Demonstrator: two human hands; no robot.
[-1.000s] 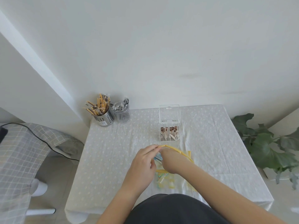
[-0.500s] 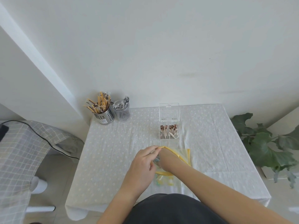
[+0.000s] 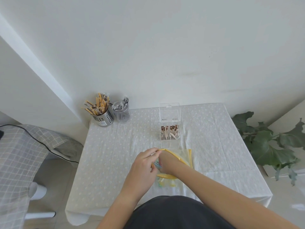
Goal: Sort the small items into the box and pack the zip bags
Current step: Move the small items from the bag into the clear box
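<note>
- The zip bag (image 3: 184,155) lies on the table (image 3: 115,154) just near of the clear box, in front of the person's body
- Its mouth, edged by a yellow zip band (image 3: 177,157), is pulled open and faces the person's left; the band arcs from the far side, over the right wrist, down to the near side
- The clear body of the bag stretches to the right, so its long axis seems to run left to right, though the right forearm hides part of it
- The left hand (image 3: 145,162) pinches the far end of the yellow band between thumb and fingertips, lifting that lip of the mouth
- The right hand (image 3: 166,164) is pushed into the open mouth, back upward and fingers bent down inside; whether it grips anything cannot be told
- The two hands are close together, touching or nearly so, with a few small coloured items (image 3: 157,164) showing between them
- More clear plastic with yellow and green pieces (image 3: 166,182) lies on the near side, under the right forearm
- The clear box (image 3: 170,141) has its lid (image 3: 169,112) standing open toward the wall; brown and pale small items (image 3: 170,132) fill its far compartments
- At the far left corner stand a metal holder (image 3: 103,117) of sticks and, touching it, a clear cup (image 3: 122,114) of wrapped pieces
- A leafy plant (image 3: 267,142) stands off the table's right side
</note>
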